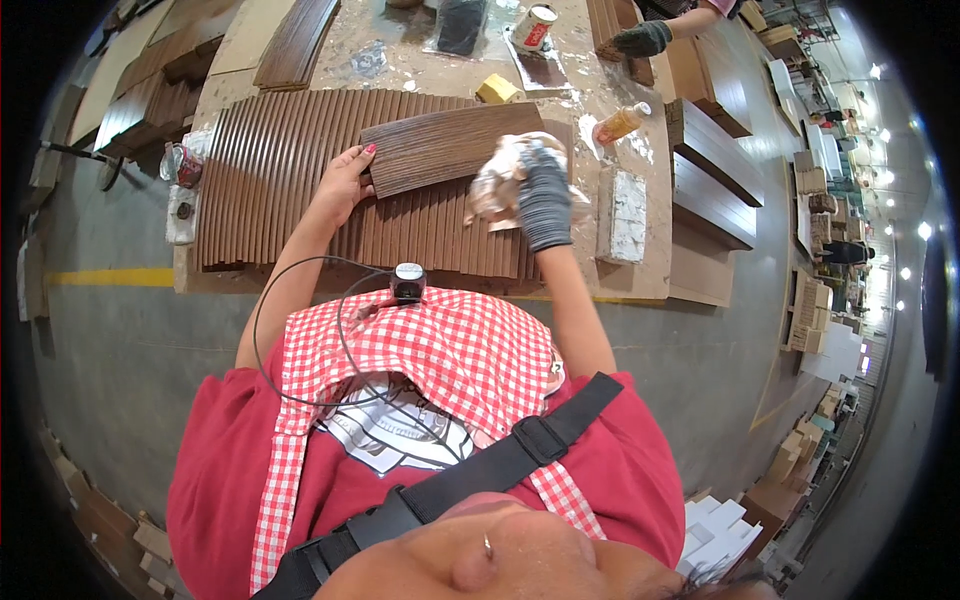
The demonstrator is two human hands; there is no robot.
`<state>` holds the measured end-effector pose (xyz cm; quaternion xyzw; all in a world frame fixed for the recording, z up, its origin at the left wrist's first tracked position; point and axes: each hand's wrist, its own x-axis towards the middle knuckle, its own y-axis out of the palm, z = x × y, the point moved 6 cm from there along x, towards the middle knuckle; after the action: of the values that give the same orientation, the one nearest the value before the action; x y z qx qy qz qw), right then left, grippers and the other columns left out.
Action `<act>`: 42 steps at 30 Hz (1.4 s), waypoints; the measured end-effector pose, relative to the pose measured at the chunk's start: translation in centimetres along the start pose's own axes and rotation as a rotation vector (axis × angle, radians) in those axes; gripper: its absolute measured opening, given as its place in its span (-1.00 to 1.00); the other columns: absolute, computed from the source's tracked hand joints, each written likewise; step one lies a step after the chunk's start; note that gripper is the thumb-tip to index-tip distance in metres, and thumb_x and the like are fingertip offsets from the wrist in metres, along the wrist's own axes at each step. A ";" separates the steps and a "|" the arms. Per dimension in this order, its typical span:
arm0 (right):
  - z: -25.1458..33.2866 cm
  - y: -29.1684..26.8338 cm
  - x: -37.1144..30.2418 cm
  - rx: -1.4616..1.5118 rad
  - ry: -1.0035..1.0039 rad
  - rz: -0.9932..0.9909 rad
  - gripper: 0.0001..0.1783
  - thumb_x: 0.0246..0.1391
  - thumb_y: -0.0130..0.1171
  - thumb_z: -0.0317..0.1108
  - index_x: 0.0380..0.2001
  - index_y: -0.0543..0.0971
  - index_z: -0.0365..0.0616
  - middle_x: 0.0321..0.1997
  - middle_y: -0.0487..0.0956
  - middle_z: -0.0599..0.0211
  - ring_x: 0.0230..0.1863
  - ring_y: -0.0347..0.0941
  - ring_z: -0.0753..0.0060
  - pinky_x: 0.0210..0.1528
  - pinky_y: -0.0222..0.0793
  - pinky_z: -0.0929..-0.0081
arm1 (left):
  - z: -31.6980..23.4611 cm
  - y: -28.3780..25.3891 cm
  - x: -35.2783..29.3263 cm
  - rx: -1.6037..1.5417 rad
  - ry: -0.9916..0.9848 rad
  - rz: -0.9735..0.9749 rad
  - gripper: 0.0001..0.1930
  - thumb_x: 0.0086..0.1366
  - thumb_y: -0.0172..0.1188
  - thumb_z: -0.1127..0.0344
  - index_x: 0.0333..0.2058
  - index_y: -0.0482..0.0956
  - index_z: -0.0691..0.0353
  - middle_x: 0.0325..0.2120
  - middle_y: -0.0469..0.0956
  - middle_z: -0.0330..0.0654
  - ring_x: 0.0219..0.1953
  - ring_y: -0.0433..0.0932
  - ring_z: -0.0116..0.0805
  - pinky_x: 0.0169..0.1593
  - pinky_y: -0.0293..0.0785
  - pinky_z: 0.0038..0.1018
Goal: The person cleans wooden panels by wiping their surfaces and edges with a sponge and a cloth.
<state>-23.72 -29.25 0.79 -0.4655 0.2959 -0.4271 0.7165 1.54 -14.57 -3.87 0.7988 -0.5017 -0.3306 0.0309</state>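
My bare left hand grips the left end of a dark brown wood-grain board, thumb on its top face. Gloved in grey, my right hand presses a crumpled whitish cloth, stained brown, against the board's right end. The hand and cloth are somewhat blurred. Beneath the board lies a wide row of similar brown boards, packed side by side on edge across the worktable.
A yellow sponge-like block, an orange-tinted bottle, a paint-marked white block and a white tub surround the boards. A co-worker's gloved hand touches boards at the far right. Stacked panels stand beyond the table's right edge.
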 end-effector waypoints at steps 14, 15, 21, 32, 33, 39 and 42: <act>-8.6 -3.8 -4.5 0.648 0.203 -0.288 -0.55 0.01 -0.04 -0.59 0.04 0.38 -0.30 0.06 0.43 0.03 0.08 0.36 0.17 0.18 0.19 0.42 | -0.2 0.4 -1.0 0.035 0.185 0.099 -0.60 0.38 -0.06 0.13 0.08 0.25 0.23 -0.04 0.42 -0.22 -0.02 0.42 -0.43 0.01 0.41 -0.41; -7.5 -3.4 -4.7 0.576 0.137 -0.292 -0.55 0.00 -0.04 -0.60 0.04 0.39 -0.28 0.08 0.41 0.01 0.10 0.33 0.15 0.19 0.17 0.40 | -0.2 0.7 -1.0 0.037 0.183 0.124 -0.55 0.37 -0.05 0.12 0.13 0.22 0.23 0.02 0.38 -0.21 0.05 0.37 -0.41 0.07 0.36 -0.40; -1.9 -1.1 -4.9 -0.025 -0.120 -0.267 -0.51 -0.08 0.01 -0.62 0.01 0.46 -0.12 0.23 0.24 -0.05 0.24 0.15 0.02 0.27 0.08 0.25 | -0.2 0.8 -1.3 0.084 0.247 0.111 -0.59 0.38 -0.07 0.10 0.08 0.26 0.22 -0.09 0.44 -0.22 -0.06 0.46 -0.45 -0.04 0.45 -0.42; -13.2 -1.3 -0.6 1.198 0.340 -0.374 -0.70 0.18 -0.09 -0.46 -0.02 0.38 -0.27 0.03 0.43 0.25 0.04 0.34 0.31 0.11 0.24 0.44 | 0.2 1.7 -3.9 -0.086 0.143 0.037 -0.74 0.36 -0.03 0.19 -0.08 0.36 0.20 -0.25 0.51 -0.29 -0.24 0.54 -0.48 -0.24 0.49 -0.58; -12.8 -3.3 -0.6 1.198 0.283 -0.414 -0.70 0.17 -0.08 -0.46 -0.02 0.38 -0.27 0.04 0.43 0.24 0.05 0.34 0.31 0.13 0.23 0.44 | 0.8 1.4 -4.1 -0.120 0.098 0.013 -0.76 0.36 -0.03 0.22 -0.10 0.37 0.20 -0.27 0.51 -0.28 -0.24 0.54 -0.47 -0.26 0.49 -0.60; -4.7 -9.9 -1.4 0.772 -0.184 -0.476 -0.65 0.15 -0.07 -0.49 0.02 0.37 -0.27 0.10 0.40 0.20 0.12 0.30 0.27 0.20 0.15 0.40 | 1.1 1.4 -5.5 -0.339 -0.023 0.048 -0.78 0.32 -0.01 0.35 -0.17 0.36 0.41 -0.31 0.50 -0.07 -0.27 0.57 -0.37 -0.30 0.61 -0.51; -1.8 -7.3 -0.5 0.606 -0.382 -0.398 -0.61 0.12 -0.06 -0.52 0.05 0.37 -0.25 0.14 0.37 0.16 0.19 0.25 0.22 0.26 0.07 0.37 | 1.9 2.2 -5.9 -0.526 -0.218 0.034 -0.73 0.32 -0.03 0.41 -0.10 0.26 0.49 -0.29 0.47 0.04 -0.31 0.59 -0.22 -0.34 0.67 -0.54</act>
<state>-27.86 -31.06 6.79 -0.3525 -0.0775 -0.5313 0.7665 -2.88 -10.32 -1.58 0.7145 -0.4122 -0.5328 0.1887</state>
